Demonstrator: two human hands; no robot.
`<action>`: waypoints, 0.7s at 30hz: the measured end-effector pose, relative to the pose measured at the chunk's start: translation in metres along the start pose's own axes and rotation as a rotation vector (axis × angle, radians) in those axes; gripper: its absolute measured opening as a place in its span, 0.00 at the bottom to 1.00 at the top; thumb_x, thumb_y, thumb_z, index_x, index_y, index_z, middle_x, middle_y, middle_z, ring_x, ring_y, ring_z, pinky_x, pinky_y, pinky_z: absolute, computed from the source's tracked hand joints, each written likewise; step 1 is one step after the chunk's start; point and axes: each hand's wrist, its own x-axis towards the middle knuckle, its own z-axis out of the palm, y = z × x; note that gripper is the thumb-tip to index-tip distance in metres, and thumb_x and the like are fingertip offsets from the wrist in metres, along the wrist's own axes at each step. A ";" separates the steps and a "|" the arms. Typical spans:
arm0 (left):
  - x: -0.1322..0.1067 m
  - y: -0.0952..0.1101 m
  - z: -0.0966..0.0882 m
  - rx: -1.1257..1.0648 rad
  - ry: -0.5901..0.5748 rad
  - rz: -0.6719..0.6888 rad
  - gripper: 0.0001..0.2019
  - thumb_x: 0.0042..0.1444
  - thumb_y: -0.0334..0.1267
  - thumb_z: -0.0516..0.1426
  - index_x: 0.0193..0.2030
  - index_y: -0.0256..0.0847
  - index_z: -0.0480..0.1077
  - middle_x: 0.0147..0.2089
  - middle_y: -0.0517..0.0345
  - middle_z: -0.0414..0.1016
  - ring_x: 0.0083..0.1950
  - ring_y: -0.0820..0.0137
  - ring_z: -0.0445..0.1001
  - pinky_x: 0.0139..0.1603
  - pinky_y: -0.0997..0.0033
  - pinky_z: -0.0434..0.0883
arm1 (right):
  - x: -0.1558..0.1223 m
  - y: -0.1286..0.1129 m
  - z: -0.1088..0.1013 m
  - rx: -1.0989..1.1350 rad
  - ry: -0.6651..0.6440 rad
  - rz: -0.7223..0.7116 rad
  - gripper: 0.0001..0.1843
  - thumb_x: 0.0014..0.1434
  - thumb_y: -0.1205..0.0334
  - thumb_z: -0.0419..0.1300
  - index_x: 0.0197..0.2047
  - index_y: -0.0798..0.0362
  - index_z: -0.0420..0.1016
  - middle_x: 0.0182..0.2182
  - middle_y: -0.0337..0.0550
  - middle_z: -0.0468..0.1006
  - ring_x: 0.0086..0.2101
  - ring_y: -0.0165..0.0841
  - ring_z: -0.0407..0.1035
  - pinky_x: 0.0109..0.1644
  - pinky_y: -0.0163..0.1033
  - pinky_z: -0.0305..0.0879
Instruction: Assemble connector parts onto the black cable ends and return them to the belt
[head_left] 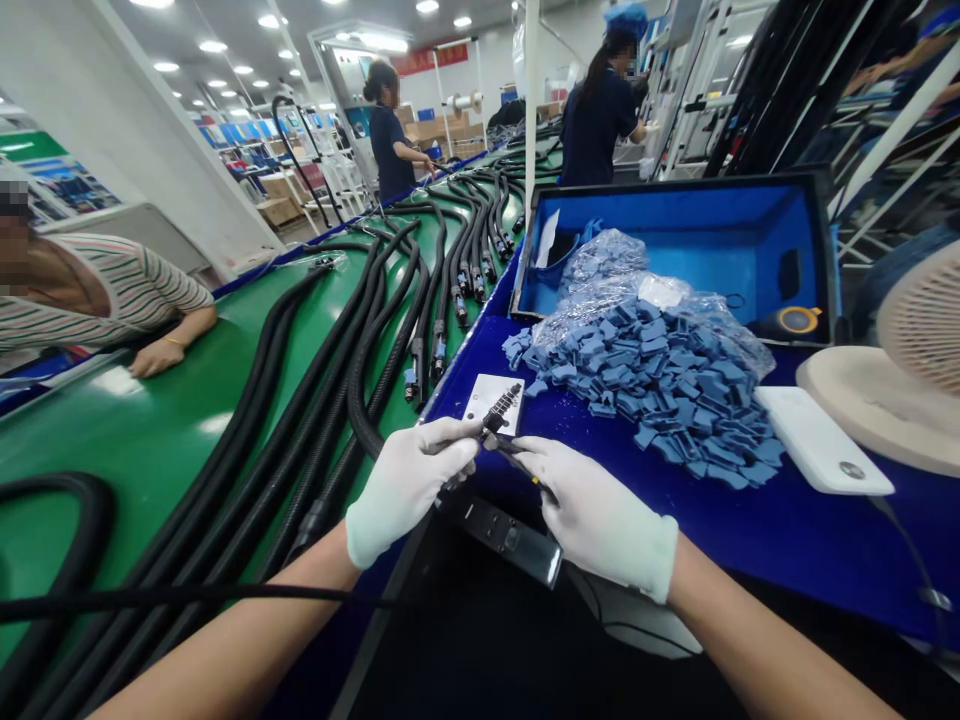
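Both hands wear white gloves and meet at the near edge of the blue work surface. My left hand (420,475) is closed on a black cable (450,440), thumb and fingers pinched round it. From its fingertips a black ribbed end piece (504,405) points up and to the right over a white block (480,392). My right hand (589,500) is closed round a dark hand tool with a yellow mark, apparently pliers (517,450). The tool's tip meets the base of the ribbed piece; its jaws are too small to make out. Below lies a black boxy device (510,540).
A heap of blue plastic clips (660,370) spills from a clear bag before a blue bin (720,240). Right of it are a white power bank (821,440) and a fan (892,390). Black corrugated hoses (360,330) cover the green belt (187,400). Several people work nearby.
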 end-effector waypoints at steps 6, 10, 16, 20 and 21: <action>0.012 0.007 -0.003 -0.009 -0.043 0.118 0.21 0.62 0.46 0.62 0.60 0.44 0.74 0.57 0.56 0.78 0.57 0.61 0.77 0.59 0.66 0.72 | 0.000 0.002 0.008 -0.062 0.008 0.089 0.21 0.56 0.80 0.50 0.47 0.54 0.74 0.47 0.49 0.74 0.48 0.40 0.69 0.55 0.45 0.68; 0.027 0.021 0.000 0.030 -0.142 0.226 0.20 0.62 0.43 0.61 0.61 0.46 0.74 0.59 0.60 0.77 0.60 0.62 0.76 0.63 0.67 0.70 | 0.001 -0.002 0.005 -0.067 0.004 0.225 0.14 0.58 0.75 0.53 0.45 0.53 0.72 0.41 0.47 0.75 0.41 0.39 0.70 0.46 0.43 0.67; 0.036 0.023 0.004 0.125 -0.130 0.235 0.17 0.62 0.41 0.60 0.57 0.49 0.77 0.55 0.65 0.80 0.58 0.62 0.77 0.61 0.67 0.71 | 0.000 0.003 0.005 -0.055 0.010 0.330 0.18 0.65 0.58 0.59 0.57 0.52 0.69 0.47 0.49 0.78 0.45 0.42 0.73 0.49 0.43 0.65; 0.035 0.022 0.005 0.174 -0.095 0.247 0.18 0.61 0.43 0.61 0.57 0.47 0.78 0.55 0.64 0.80 0.58 0.61 0.77 0.62 0.68 0.71 | 0.007 0.018 0.016 -0.152 0.030 0.328 0.03 0.62 0.62 0.58 0.40 0.50 0.71 0.36 0.42 0.77 0.35 0.37 0.71 0.39 0.40 0.60; 0.035 0.022 0.005 0.195 -0.082 0.259 0.18 0.61 0.43 0.61 0.57 0.48 0.78 0.56 0.65 0.80 0.58 0.61 0.77 0.62 0.68 0.70 | 0.009 0.021 0.019 -0.170 0.051 0.317 0.01 0.61 0.64 0.58 0.38 0.50 0.70 0.35 0.41 0.77 0.34 0.36 0.70 0.38 0.39 0.59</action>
